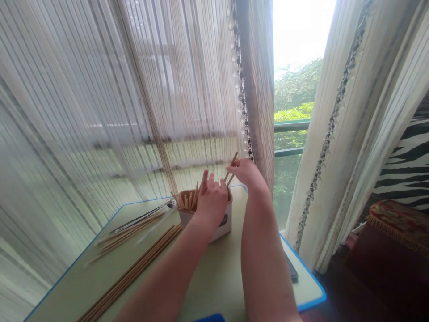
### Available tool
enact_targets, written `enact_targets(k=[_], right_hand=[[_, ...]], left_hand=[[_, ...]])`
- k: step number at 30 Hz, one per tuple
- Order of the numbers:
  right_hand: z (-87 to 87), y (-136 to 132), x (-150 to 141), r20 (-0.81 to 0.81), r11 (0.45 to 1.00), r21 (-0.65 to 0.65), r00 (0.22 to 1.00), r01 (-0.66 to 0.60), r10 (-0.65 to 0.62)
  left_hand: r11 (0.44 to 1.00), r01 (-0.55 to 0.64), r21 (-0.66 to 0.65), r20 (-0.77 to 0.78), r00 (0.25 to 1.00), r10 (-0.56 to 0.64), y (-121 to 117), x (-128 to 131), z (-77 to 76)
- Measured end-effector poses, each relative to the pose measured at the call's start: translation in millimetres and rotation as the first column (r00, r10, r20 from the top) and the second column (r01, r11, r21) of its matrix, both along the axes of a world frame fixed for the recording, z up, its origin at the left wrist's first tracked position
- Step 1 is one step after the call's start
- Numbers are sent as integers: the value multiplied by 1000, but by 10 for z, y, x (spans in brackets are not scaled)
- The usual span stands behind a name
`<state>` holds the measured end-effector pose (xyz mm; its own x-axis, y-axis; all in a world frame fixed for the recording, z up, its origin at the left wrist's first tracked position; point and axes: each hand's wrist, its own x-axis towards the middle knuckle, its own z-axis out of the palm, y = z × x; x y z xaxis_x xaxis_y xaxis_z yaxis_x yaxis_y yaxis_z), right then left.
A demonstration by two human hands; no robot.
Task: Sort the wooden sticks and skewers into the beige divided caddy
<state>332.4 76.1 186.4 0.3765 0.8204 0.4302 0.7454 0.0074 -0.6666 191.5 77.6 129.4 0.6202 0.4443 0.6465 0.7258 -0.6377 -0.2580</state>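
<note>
My left hand (pixel 212 199) is over the near side of a white chopstick holder (pixel 221 232) with a brown rim. Its outer fingers are raised and apart; the thumb side is hidden, so whatever it pinches I cannot make out. My right hand (pixel 247 172) has its fingers closed on thin wooden chopsticks (pixel 231 166), held tilted above the holder's right side. The lower ends of these chopsticks go behind the left hand's fingers. Several wooden chopsticks (pixel 188 200) stand in the holder's left part, their tips showing above the rim.
Long brown chopsticks (pixel 134 273) lie side by side on the pale table (pixel 214 286), left of the holder. Thinner sticks (pixel 130 230) lie farther left. A dark flat object (pixel 291 267) is partly behind my right forearm. Striped curtains (pixel 187 89) hang behind the table.
</note>
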Motion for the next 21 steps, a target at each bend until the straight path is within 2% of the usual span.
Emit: enact_targets(k=[2, 6, 9, 16, 19, 21], right_hand=[[-21, 5, 37, -45, 1000, 2, 999, -30, 30], [-16, -26, 102, -115, 970, 242, 993, 2, 27], [-2, -59, 111, -61, 978, 207, 997, -30, 43], [-4, -25, 125, -19, 988, 152, 1000, 20, -17], [60, -94, 112, 37, 983, 177, 998, 52, -59], [147, -210, 30, 78, 967, 247, 993, 69, -91]], left_hand=[[999, 15, -28, -20, 1000, -16, 19, 21, -40], [997, 60, -51, -32, 998, -61, 19, 43, -74], [994, 73, -81, -39, 996, -76, 8, 39, -74], [980, 136, -143, 13, 991, -135, -11, 84, -74], [981, 176, -86, 58, 984, -171, -191, 51, 38], [967, 250, -42, 115, 963, -244, -350, -89, 150]])
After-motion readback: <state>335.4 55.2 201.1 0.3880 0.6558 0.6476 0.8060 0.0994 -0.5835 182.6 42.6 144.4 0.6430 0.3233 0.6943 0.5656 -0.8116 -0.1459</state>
